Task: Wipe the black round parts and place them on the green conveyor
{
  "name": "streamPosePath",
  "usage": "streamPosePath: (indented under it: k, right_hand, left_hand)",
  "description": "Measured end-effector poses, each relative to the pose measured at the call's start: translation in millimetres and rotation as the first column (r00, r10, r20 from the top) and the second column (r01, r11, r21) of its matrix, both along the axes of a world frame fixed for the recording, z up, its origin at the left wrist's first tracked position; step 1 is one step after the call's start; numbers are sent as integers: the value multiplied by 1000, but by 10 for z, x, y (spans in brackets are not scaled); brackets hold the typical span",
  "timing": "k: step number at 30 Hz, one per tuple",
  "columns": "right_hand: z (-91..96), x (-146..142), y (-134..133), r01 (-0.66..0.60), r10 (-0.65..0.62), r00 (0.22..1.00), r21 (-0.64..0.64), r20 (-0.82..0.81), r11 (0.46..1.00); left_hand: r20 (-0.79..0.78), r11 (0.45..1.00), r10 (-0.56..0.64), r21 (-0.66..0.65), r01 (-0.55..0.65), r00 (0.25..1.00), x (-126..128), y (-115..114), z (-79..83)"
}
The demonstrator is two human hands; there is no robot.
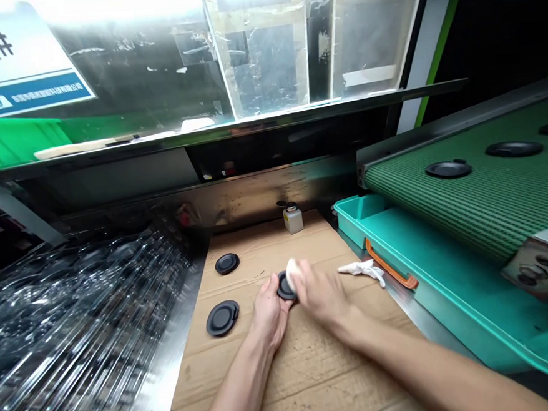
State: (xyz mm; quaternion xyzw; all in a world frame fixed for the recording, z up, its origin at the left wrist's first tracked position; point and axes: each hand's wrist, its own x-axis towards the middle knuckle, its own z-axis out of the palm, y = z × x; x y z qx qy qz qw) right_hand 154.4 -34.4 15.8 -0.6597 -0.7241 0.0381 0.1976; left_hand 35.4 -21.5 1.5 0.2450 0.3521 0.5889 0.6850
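My left hand (268, 310) grips a small black round lid (284, 286) by its edge, above the cardboard sheet (342, 376). Pinched in my right hand (320, 293) is a white wiping pad (292, 272), pressed against the lid's face and covering part of it. The right hand is slightly blurred. Left of my hands, two more black round lids lie flat on the cardboard: a smaller one (227, 263) farther off and a larger one (222, 317) nearer.
A small bottle (292, 218) stands at the cardboard's far end. A crumpled white cloth (363, 269) lies at right, beside a teal bin (452, 331) with an orange handle. Several black lids ride the green conveyor belt (480, 197). Clear plastic trays (90, 331) fill the left.
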Motion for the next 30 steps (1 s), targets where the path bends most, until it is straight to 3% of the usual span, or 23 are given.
streamPosePath:
  k: [2,4,9,15,18,20,22,24,27,30]
  right_hand:
    - [-26,49,42,-31,33,998,46,-52,998]
    - [-34,126,105,29,-13,982,81,-188,996]
    - [-28,270,164,87,26,847,188,-530,978]
    - [19,242,69,49,83,753,181,-653,982]
    - [28,179,-13,-83,159,716,144,-680,986]
    - [15,126,-61,-214,227,735,100,-639,972]
    - [3,82,-68,-266,248,828,36,-503,963]
    - [9,60,-27,-185,172,932,-11,-320,983]
    - [30,55,46,16,-18,982,-16,-187,1000]
    - [7,55,41,-22,19,982,-11,-186,1000]
  left_hand:
    - [8,1000,-2,-2,2,1000,-14,-3,10]
    - [33,999,-24,-21,25,999,-46,6,29]
    - [217,980,-95,-153,130,972,-173,59,102]
    - [338,970,-90,-184,159,937,-231,66,143]
    - [339,981,-73,-143,128,938,-210,48,126]
    - [331,984,-108,-102,149,938,-175,29,106]
    - [314,977,-178,-55,205,933,-127,4,86]
    - [290,969,-231,-14,246,929,-76,-21,71]
    - [262,969,-245,35,245,933,-28,-47,66]
    - [246,975,-222,23,223,944,-37,-47,65]
